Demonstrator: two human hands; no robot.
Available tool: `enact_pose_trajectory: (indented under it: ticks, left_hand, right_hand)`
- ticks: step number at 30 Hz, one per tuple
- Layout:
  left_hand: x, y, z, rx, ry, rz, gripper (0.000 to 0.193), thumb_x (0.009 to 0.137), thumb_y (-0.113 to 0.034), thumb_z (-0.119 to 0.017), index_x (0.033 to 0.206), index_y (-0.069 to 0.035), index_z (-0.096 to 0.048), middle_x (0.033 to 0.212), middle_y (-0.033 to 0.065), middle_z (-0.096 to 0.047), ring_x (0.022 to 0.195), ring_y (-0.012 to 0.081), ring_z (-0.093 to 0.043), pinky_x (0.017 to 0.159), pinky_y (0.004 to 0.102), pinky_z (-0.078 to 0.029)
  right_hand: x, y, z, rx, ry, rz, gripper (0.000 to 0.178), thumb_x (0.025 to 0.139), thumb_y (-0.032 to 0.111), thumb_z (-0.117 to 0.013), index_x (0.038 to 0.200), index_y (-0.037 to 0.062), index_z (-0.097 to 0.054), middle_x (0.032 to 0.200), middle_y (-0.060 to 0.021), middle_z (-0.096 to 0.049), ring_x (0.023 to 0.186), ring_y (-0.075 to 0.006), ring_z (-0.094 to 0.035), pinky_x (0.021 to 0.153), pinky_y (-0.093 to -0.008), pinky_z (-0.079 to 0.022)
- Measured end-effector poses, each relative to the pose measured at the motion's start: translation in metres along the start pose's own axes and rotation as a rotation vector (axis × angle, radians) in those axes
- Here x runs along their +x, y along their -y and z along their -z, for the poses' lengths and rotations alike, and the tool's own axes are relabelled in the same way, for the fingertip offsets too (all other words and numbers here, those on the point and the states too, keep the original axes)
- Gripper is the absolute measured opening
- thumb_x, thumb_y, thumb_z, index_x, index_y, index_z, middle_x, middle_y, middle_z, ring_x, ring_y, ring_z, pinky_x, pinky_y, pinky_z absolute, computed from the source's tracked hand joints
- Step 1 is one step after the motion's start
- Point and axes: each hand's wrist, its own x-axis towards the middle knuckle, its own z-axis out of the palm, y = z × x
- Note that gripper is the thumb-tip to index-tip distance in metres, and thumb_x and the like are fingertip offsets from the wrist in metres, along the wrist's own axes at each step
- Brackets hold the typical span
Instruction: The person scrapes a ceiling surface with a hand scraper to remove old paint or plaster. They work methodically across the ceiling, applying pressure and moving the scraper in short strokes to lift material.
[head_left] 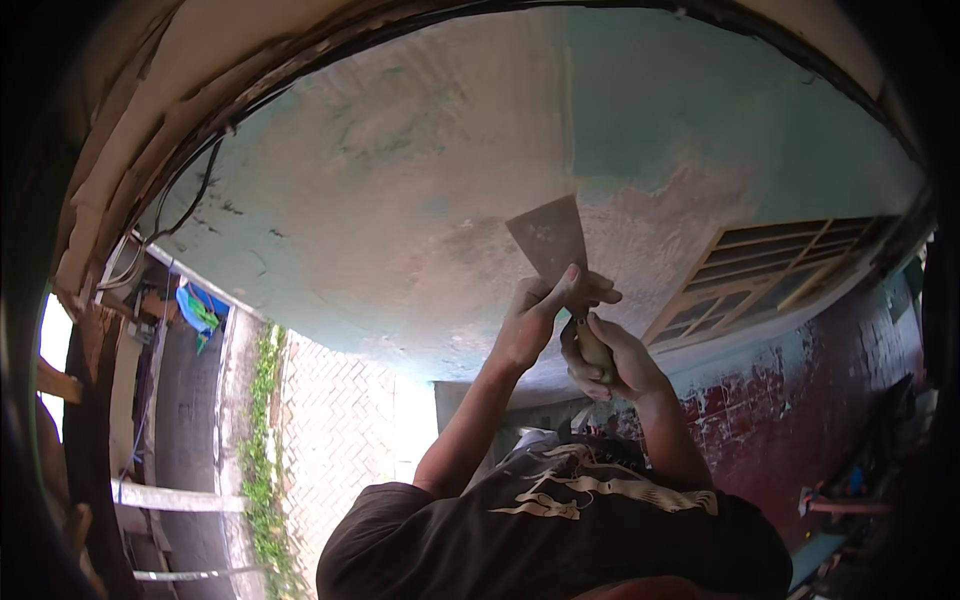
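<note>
A putty knife (553, 236) with a wide, flat metal blade is held up in front of my chest, its blade pointing up and slightly left. My right hand (628, 362) wraps round its pale handle. At the base of the blade, my left hand (534, 318) pinches the metal, thumb on the near face and fingers partly hidden behind. Pale dust coats both hands. Beyond the blade rises a green wall (660, 95) with a broad patch of greyish-pink filler (430, 215); whether the blade touches it I cannot tell.
A wooden window frame (770, 268) is set in the wall at right. Below it, dark red paint (760, 420) is peeling. Brick paving (325, 420) and a strip of green plants (262, 450) lie at left. Loose cables (195, 200) hang at upper left.
</note>
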Motion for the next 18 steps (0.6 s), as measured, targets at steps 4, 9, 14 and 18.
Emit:
enact_pose_trajectory:
  ticks: [4,9,14,18]
  left_hand:
    - [0.017,-0.028,-0.005,-0.058,-0.18,-0.131,0.055,0.107,-0.042,-0.041,0.11,0.008,-0.064,0.091,0.0192,-0.073,0.086,0.0245,-0.07,0.083,0.0365,-0.054]
    - [0.033,-0.042,-0.009,-0.178,-0.47,-0.259,0.047,0.106,-0.036,-0.051,0.097,0.007,-0.065,0.076,0.0116,-0.07,0.072,0.0133,-0.067,0.065,0.0266,-0.052]
    - [0.05,-0.033,0.008,0.056,-0.639,-0.329,0.043,0.105,-0.032,-0.054,0.083,0.004,-0.064,0.067,0.0066,-0.064,0.064,0.0103,-0.064,0.057,0.0257,-0.046]
    - [0.065,-0.065,0.018,-0.042,-0.724,-0.446,0.045,0.104,-0.032,-0.056,0.078,0.004,-0.063,0.067,0.0068,-0.063,0.061,0.0118,-0.063,0.057,0.025,-0.046]
  right_hand:
    - [0.03,0.036,-0.023,-0.034,-0.008,0.138,0.052,0.105,0.052,-0.038,0.09,0.0049,-0.052,0.055,0.002,-0.038,0.033,-0.0093,-0.034,0.03,-0.0252,-0.031]
    - [0.058,0.052,-0.036,0.079,-0.168,0.084,0.048,0.106,0.052,-0.038,0.088,0.0096,-0.052,0.049,0.0047,-0.038,0.029,-0.006,-0.031,0.027,-0.0222,-0.024]
    - [0.085,0.052,-0.036,0.027,-0.203,0.203,0.044,0.107,0.048,-0.04,0.089,0.0104,-0.053,0.048,0.006,-0.039,0.028,-0.0048,-0.031,0.027,-0.0215,-0.024]
    - [0.093,0.093,-0.075,-0.141,-0.258,0.191,0.04,0.106,0.046,-0.044,0.089,0.011,-0.054,0.05,0.0061,-0.04,0.029,-0.0043,-0.03,0.029,-0.0215,-0.022]
